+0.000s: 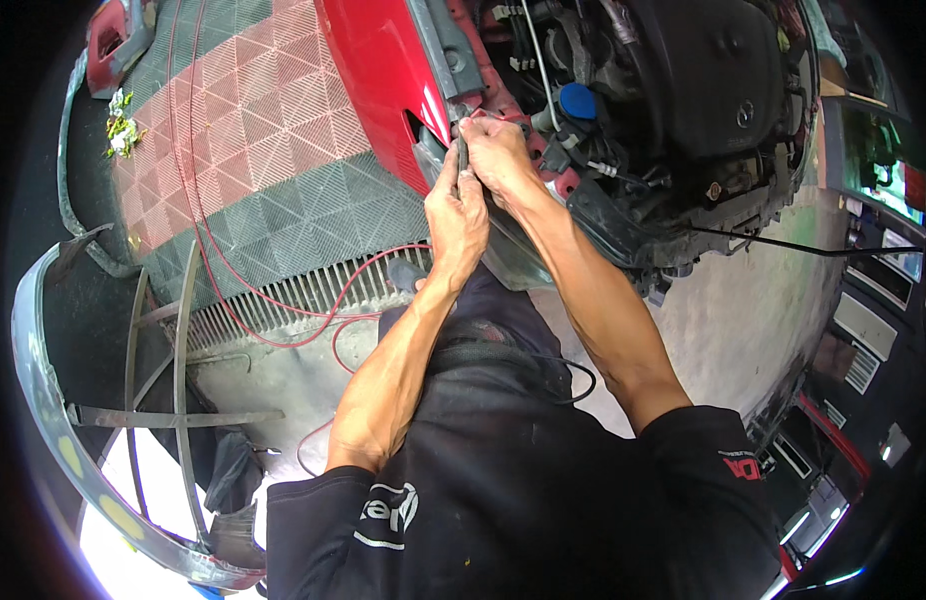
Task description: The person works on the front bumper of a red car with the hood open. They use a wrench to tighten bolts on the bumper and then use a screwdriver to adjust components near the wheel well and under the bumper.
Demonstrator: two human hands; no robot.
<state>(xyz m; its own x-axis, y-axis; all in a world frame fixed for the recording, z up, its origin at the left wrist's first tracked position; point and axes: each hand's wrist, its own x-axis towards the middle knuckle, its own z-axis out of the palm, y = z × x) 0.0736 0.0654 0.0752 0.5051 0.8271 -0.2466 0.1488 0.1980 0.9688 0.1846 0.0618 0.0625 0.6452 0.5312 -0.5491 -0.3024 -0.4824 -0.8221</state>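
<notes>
Hands: left hand [457,220] and right hand [500,155] meet at the edge of the engine bay (12 o'clock being the top of the view).
Left grip: thumb and forefinger pinch a slim dark piece [462,155], the forearm rising from about 7 o'clock.
Right grip: fingers curled inward, tips beside the piece's upper end; what they close on is hidden, so I cannot tell whether they grasp it.
Piece's lie: between the two hands, long axis close to 12-to-6, left hand nearer its lower end, right hand nearer its upper.
Red fender [378,75]: at 10 to 11 o'clock from the hands, its pointed lower corner just beside the fingertips.
Engine side: blue cap [577,101] at 2 o'clock, black engine cover [718,75] farther out, between 2 and 3.
Floor side: red hose [333,316] looping at 7 to 8 o'clock; metal stand [180,417] beyond, well apart.
</notes>
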